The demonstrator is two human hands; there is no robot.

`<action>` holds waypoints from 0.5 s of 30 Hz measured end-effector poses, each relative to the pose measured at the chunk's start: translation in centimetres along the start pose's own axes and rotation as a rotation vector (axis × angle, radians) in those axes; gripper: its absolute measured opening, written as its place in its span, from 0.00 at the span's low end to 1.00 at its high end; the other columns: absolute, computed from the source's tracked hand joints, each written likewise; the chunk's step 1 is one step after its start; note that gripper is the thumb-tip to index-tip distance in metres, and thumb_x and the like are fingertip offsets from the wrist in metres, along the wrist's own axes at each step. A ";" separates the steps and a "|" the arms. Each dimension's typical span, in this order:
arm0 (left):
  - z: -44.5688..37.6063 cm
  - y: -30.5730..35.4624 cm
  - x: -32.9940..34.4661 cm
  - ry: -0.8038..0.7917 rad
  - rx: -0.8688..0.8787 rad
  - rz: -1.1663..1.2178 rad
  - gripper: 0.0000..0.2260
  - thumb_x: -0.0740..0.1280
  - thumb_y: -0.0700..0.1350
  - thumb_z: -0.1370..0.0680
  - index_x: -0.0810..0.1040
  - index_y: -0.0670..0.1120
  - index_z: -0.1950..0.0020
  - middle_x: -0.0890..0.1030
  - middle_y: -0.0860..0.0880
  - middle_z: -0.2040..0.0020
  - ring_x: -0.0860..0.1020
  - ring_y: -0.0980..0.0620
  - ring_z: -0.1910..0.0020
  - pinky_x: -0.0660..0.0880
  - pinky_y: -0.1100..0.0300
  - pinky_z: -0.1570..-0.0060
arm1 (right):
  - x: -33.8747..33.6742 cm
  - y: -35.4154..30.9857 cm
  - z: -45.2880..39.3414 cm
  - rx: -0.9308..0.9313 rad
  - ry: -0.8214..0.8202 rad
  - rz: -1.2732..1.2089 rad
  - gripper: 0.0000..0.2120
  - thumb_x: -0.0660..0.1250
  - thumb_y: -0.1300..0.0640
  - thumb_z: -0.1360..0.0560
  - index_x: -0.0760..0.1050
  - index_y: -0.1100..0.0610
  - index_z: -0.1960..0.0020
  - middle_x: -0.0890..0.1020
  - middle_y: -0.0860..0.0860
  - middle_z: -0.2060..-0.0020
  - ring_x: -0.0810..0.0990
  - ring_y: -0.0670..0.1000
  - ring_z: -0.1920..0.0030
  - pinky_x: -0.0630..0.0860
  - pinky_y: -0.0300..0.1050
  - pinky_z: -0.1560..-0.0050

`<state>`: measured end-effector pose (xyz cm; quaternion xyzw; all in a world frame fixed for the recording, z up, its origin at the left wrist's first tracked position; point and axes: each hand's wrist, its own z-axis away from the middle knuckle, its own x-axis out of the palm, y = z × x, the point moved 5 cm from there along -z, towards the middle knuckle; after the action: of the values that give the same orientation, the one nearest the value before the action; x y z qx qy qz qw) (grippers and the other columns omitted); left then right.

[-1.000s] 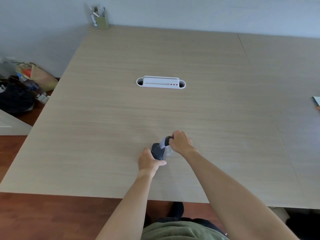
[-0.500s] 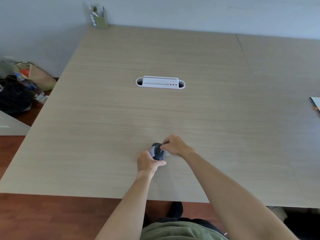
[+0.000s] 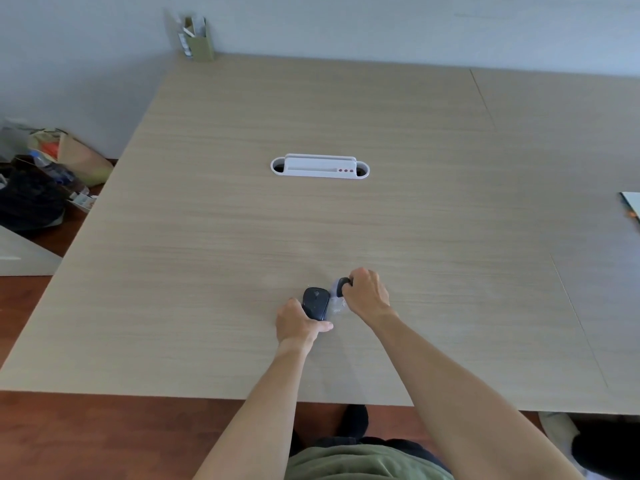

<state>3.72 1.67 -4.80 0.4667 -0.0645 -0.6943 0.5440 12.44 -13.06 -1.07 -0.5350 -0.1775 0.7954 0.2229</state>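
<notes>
Black computer mouse is gripped at its near end by the left hand, with fingers curled round the left side and the thumb laid along the near right edge. The mouse is held low over the wooden table, centre, near the front edge; contact with the surface cannot be told. The right hand is closed, fingers curled round a small dark rounded part just right of the mouse. A bit of clear plastic is seen between the mouse and the right hand; what it belongs to cannot be told. Farther back, a white cable port is set in the table middle. A green pen holder is placed at the far left corner.
</notes>
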 end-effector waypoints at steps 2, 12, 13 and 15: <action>-0.1 0.0 0.1 -0.003 0.004 0.003 0.27 0.84 0.51 0.46 0.76 0.42 0.56 0.81 0.48 0.58 0.79 0.49 0.62 0.68 0.61 0.71 | 0.1 -0.4 -0.1 -0.036 -0.005 -0.151 0.10 0.60 0.65 0.31 0.64 0.61 0.71 0.68 0.53 0.73 0.63 0.53 0.72 0.60 0.43 0.72; -0.3 -0.1 0.2 -0.005 0.010 -0.009 0.26 0.83 0.51 0.45 0.76 0.42 0.55 0.80 0.49 0.58 0.80 0.48 0.60 0.75 0.57 0.64 | -0.2 -1.4 0.2 -0.006 -0.093 -0.137 0.06 0.59 0.67 0.34 0.71 0.65 0.68 0.74 0.55 0.70 0.69 0.56 0.69 0.66 0.44 0.70; -0.3 0.0 0.2 -0.004 0.012 -0.011 0.26 0.83 0.50 0.44 0.76 0.41 0.55 0.80 0.49 0.58 0.80 0.48 0.59 0.74 0.58 0.65 | -0.1 -1.6 0.3 -0.009 -0.131 -0.161 0.06 0.59 0.67 0.34 0.74 0.67 0.67 0.74 0.56 0.71 0.69 0.55 0.69 0.67 0.45 0.70; -0.3 0.2 0.0 -0.003 0.024 -0.027 0.25 0.83 0.49 0.43 0.77 0.41 0.55 0.80 0.49 0.59 0.79 0.48 0.60 0.72 0.59 0.65 | 0.0 -1.3 0.5 0.002 -0.166 -0.080 0.05 0.59 0.66 0.34 0.70 0.65 0.68 0.73 0.55 0.70 0.69 0.55 0.69 0.67 0.45 0.69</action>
<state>4.11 1.74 -4.82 0.4730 -0.0674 -0.7017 0.5286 12.16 -12.01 -0.25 -0.4594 -0.2156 0.8277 0.2394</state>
